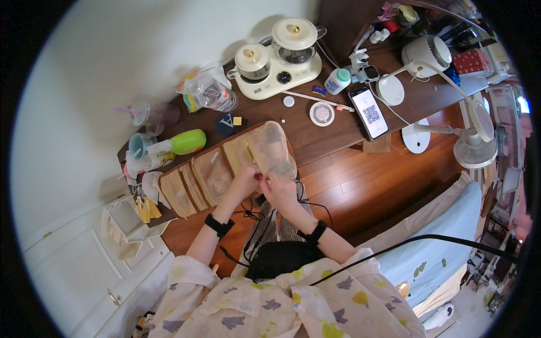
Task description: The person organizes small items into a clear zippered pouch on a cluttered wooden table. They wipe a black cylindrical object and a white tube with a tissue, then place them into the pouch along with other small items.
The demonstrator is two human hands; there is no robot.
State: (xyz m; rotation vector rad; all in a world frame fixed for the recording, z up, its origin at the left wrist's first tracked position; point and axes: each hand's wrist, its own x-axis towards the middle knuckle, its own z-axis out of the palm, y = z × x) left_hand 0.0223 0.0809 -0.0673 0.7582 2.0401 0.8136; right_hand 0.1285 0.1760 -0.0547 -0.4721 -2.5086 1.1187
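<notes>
An unfolded beige organizer bag (211, 169) with brown trim, mesh and zipped clear pockets lies along the front edge of the dark wooden desk. Small items show through its pockets. At the lower edge of its right-hand mesh section, my left hand (245, 181) and my right hand (277, 188) meet with bent fingers. The fingertips are close together by the pocket's zipper; whether they pinch the zipper, the fabric or a small item is hidden. Both wrists wear black straps.
Behind the bag stand a green spray bottle (188, 141), a clear plastic bottle (217, 95) and a cream double-pot electric cooker (279, 69). To the right lie a small round dish (322, 113) and a smartphone (369, 113). Black cables (251, 211) hang below the desk edge.
</notes>
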